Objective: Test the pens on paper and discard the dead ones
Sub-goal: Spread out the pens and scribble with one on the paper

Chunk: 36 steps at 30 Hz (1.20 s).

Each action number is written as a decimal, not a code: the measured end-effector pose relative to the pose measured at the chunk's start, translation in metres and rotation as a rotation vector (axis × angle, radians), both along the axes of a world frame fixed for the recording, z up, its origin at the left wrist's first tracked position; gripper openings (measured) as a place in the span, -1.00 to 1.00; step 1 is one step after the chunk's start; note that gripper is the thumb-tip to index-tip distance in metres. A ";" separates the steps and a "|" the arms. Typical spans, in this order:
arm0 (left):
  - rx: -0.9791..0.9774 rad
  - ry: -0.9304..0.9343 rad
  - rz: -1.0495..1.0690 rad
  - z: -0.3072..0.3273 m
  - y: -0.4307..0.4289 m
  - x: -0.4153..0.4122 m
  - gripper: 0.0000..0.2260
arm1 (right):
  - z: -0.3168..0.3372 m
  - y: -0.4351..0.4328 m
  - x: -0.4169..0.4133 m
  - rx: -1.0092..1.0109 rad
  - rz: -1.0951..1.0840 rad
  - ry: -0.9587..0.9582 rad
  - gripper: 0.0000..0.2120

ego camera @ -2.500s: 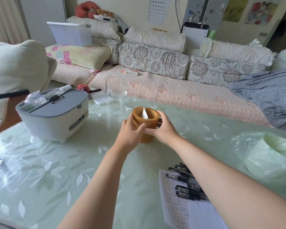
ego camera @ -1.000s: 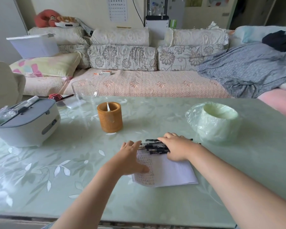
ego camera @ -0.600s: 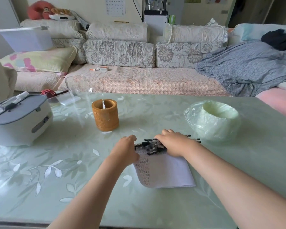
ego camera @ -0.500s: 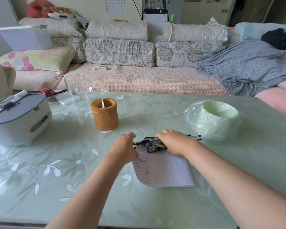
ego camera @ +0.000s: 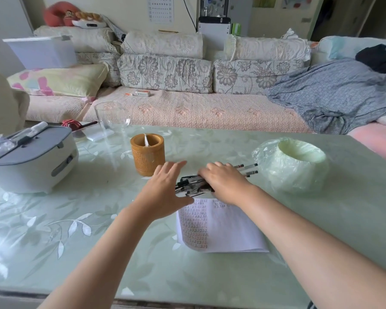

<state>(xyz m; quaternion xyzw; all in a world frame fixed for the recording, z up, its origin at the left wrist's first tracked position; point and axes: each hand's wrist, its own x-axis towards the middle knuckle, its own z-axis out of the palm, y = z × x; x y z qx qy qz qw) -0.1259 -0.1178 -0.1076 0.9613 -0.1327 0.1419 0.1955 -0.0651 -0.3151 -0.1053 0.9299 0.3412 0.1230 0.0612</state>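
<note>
Several pens [ego camera: 188, 185] lie bunched at the far edge of the paper [ego camera: 223, 228], right hand [ego camera: 223, 182] curled over them, left hand [ego camera: 165, 190] flat, fingers straight, against their caps. Just left stands a holder [ego camera: 148, 155]; just right, a bagged bin [ego camera: 292, 168].

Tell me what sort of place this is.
Most likely a home living room: a cushioned sofa with floral cushions stands beyond a leaf-patterned table, and a rumpled grey blanket lies on the seat.
</note>
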 end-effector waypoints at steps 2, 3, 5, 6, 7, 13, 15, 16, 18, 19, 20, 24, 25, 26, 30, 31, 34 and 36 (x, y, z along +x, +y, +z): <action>0.041 0.055 -0.003 -0.002 0.011 -0.009 -0.16 | 0.000 0.021 -0.006 0.027 0.075 0.000 -0.59; 0.046 0.096 0.019 -0.004 0.018 -0.013 -0.18 | 0.000 0.033 -0.010 0.034 0.107 0.002 -0.59; 0.007 0.178 0.069 -0.007 0.035 -0.021 -0.27 | -0.003 0.055 -0.019 0.034 0.152 0.014 -0.57; -0.018 0.212 0.089 -0.008 0.045 -0.025 -0.34 | -0.005 0.065 -0.022 0.033 0.170 0.029 -0.54; -0.037 0.249 0.103 -0.008 0.053 -0.030 -0.43 | -0.007 0.075 -0.025 0.032 0.188 0.046 -0.52; -0.026 0.350 0.190 -0.017 0.094 -0.053 -0.66 | -0.020 0.123 -0.039 -0.003 0.238 0.152 -0.44; -0.005 0.365 0.208 -0.023 0.102 -0.058 -0.73 | -0.025 0.131 -0.042 -0.016 0.233 0.197 -0.41; 0.003 0.373 0.216 -0.026 0.105 -0.059 -0.74 | -0.026 0.134 -0.043 -0.020 0.234 0.220 -0.40; 0.007 0.390 0.226 -0.031 0.108 -0.060 -0.71 | -0.027 0.138 -0.044 -0.011 0.234 0.260 -0.36; 0.006 0.395 0.229 -0.032 0.109 -0.060 -0.68 | -0.026 0.138 -0.044 -0.003 0.223 0.282 -0.33; 0.005 0.398 0.232 -0.033 0.110 -0.059 -0.65 | -0.023 0.137 -0.042 -0.003 0.207 0.295 -0.29; 0.057 0.442 0.245 -0.032 0.111 -0.055 -0.53 | -0.011 0.124 -0.030 -0.014 0.147 0.301 -0.12; 0.088 0.455 0.253 -0.032 0.111 -0.054 -0.49 | -0.008 0.118 -0.027 0.014 0.129 0.327 -0.06; 0.118 0.466 0.263 -0.032 0.110 -0.053 -0.46 | -0.005 0.112 -0.025 0.057 0.110 0.366 -0.03; 0.215 0.503 0.299 -0.026 0.101 -0.051 -0.34 | 0.001 0.083 -0.016 0.158 -0.027 0.553 -0.13; 0.243 0.513 0.312 -0.024 0.098 -0.051 -0.27 | 0.002 0.078 -0.013 0.161 -0.070 0.584 -0.20; 0.298 0.516 0.327 -0.020 0.093 -0.048 -0.05 | 0.003 0.066 -0.005 0.129 -0.222 0.581 -0.35; 0.284 0.509 0.276 -0.021 0.090 -0.046 0.07 | -0.001 0.060 -0.001 0.086 -0.279 0.528 -0.40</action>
